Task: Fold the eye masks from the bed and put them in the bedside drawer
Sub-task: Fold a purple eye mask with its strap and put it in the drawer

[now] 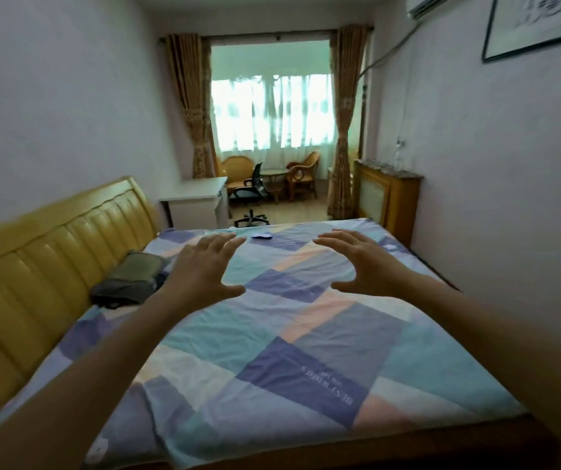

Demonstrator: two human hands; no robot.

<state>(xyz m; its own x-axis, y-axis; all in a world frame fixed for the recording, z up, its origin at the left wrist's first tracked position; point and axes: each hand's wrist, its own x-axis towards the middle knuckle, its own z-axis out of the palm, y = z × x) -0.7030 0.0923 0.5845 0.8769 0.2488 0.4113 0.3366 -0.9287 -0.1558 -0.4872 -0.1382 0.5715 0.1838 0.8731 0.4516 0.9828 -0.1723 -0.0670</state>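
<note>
- Bedroom with curtained window at the far end; no bedside drawer is visible from this angle, so its contents cannot be told.
- Bed, patchwork sheet, yellow padded headboard along its left edge; it carries everything named below.
- Folded grey-green bundle lying against the headboard edge.
- My left hand and my right hand, both raised above the sheet, fingers spread, holding nothing; I judge them outstretched toward the far edge in preparation for reaching.
- Eye mask, small and pale purple, at the bed's far edge; a second pale shape near the far right corner may be another.
</note>
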